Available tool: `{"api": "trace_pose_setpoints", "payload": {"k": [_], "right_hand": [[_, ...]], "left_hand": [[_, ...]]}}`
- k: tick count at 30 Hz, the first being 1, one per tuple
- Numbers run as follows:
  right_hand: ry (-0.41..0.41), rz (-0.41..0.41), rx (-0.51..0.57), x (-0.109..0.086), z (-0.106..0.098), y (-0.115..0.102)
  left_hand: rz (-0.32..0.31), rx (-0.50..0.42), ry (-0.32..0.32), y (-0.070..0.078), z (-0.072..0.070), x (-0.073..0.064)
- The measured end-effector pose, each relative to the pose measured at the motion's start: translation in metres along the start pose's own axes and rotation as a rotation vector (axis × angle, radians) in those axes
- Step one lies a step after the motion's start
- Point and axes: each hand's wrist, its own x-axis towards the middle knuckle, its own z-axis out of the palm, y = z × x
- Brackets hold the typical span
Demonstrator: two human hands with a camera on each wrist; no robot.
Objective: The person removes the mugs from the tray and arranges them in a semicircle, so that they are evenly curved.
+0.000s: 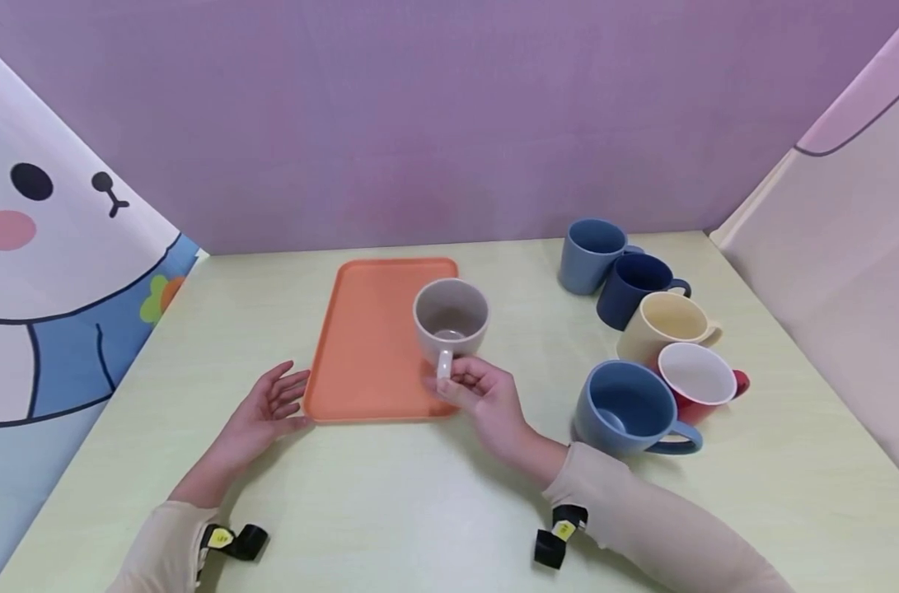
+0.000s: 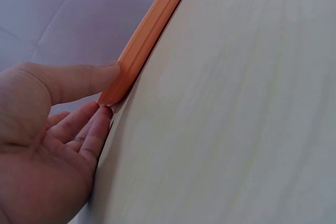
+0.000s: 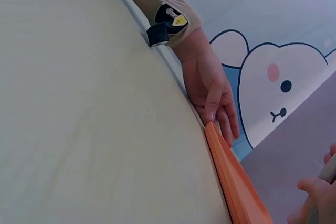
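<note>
My right hand (image 1: 489, 408) pinches the handle of a pale grey mug (image 1: 449, 313), which is upright over the right side of an orange tray (image 1: 375, 338). At the right border of the right wrist view, only part of that hand (image 3: 317, 198) and a sliver of the mug show. My left hand (image 1: 264, 412) is at the tray's near left corner, fingers loosely extended. In the left wrist view, its thumb (image 2: 84, 80) touches the tray rim (image 2: 142, 40), and the other fingers lie by the corner. Whether the mug's base touches the tray is hidden.
On the right of the table (image 1: 390, 511) stand several mugs: a blue one (image 1: 586, 255) at the back, then a navy one (image 1: 630, 288), a cream one (image 1: 664, 329), a red one with white inside (image 1: 704, 387) and a wide blue one (image 1: 620, 412). A purple backdrop (image 1: 449, 123) rises behind.
</note>
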Motion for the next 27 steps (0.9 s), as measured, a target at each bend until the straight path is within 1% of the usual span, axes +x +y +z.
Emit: {"api": "trace_pose_setpoints", "payload": {"k": [6, 10, 14, 17, 21, 27], "right_hand": [[0.041, 0.008, -0.088, -0.014, -0.013, -0.003], [0.025, -0.001, -0.125, -0.024, -0.021, -0.004], [-0.029, -0.042, -0.112, -0.033, -0.029, -0.005], [-0.052, -0.066, -0.102, -0.036, -0.035, -0.005], [-0.059, -0.078, -0.112, -0.041, -0.044, -0.005], [-0.063, -0.074, -0.104, -0.05, -0.052, -0.008]], "left_hand": [[-0.008, -0.004, -0.002, 0.0, 0.0, 0.0], [-0.013, -0.006, -0.003, 0.001, 0.0, 0.0], [-0.009, -0.004, -0.004, 0.001, 0.0, 0.0], [-0.001, -0.001, -0.002, 0.0, 0.0, 0.0], [0.005, 0.0, 0.001, 0.0, 0.001, 0.0], [0.011, 0.0, 0.005, 0.0, 0.001, -0.001]]}}
